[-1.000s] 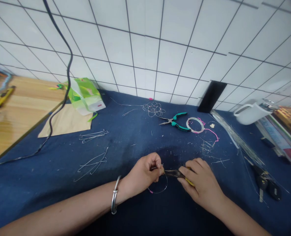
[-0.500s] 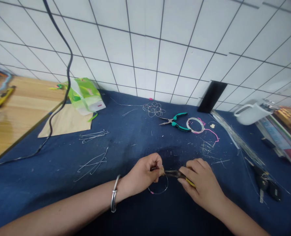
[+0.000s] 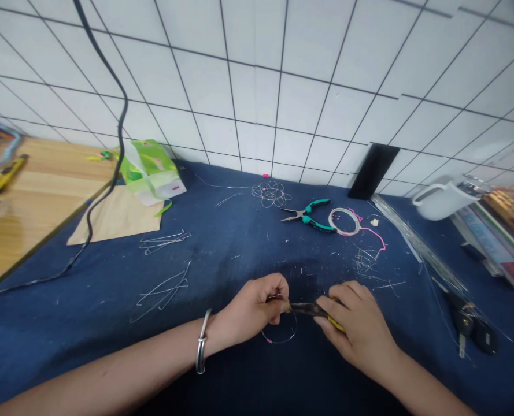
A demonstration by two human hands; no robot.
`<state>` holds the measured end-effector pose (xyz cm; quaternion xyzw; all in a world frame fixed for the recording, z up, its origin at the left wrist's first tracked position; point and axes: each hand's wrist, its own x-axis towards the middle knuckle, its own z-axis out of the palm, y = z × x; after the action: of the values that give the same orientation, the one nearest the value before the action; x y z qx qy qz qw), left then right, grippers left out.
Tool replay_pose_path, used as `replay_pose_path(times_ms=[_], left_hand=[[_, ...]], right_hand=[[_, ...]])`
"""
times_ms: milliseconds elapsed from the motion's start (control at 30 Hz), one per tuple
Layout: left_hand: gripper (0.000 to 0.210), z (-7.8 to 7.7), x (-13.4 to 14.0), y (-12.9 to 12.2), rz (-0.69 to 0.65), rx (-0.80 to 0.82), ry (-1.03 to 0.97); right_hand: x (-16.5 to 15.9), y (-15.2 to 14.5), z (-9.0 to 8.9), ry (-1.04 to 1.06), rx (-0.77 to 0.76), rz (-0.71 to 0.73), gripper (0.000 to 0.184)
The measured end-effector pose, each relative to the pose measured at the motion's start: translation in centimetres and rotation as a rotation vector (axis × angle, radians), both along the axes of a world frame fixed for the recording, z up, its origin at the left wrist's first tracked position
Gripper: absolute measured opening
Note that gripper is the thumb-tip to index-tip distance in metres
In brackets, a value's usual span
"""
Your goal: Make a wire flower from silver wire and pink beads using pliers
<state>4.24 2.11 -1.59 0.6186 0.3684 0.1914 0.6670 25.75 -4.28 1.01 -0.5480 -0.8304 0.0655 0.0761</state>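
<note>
Low in the middle of the view, my left hand [image 3: 259,300] pinches a thin wire loop [image 3: 288,338] that hangs below the fingers and has a small pink spot on it. My right hand [image 3: 354,320] is closed round the yellow handles of a pair of pliers [image 3: 307,309]. Their dark jaws point left and meet the wire at my left fingertips. Whether the jaws grip the wire is hidden by the fingers. Farther back lies a flower-shaped wire piece [image 3: 270,194] with pink bits, beside teal-handled long-nose pliers [image 3: 311,215].
A white ring [image 3: 331,219] with pink thread lies right of the teal pliers. Bent wires [image 3: 163,292] are at left, near a green packet [image 3: 150,167] and a black cable [image 3: 122,110]. Keys [image 3: 463,326], straight wires [image 3: 406,231] and a white mug [image 3: 439,199] are at right.
Both hands, the wire loop and the pliers stay almost in place. The view shifts slightly; nothing is let go.
</note>
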Motion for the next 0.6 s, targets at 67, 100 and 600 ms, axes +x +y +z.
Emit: replay_pose_path(times_ms=[67,100,600], left_hand=[[0.002,0.11,-0.01,0.04,-0.015,0.007,-0.002],[0.002,0.17,-0.01,0.08,-0.019,0.009,-0.002],[0.007,0.26,-0.08,0.37,-0.044,-0.058,-0.051]], right_hand=[[0.05,0.13,0.10,0.027,-0.027,0.005,0.018],[0.08,0.19,0.13,0.040,-0.038,0.008,0.018],[0.29,0.41,0.10,0.076,-0.042,-0.005,0.016]])
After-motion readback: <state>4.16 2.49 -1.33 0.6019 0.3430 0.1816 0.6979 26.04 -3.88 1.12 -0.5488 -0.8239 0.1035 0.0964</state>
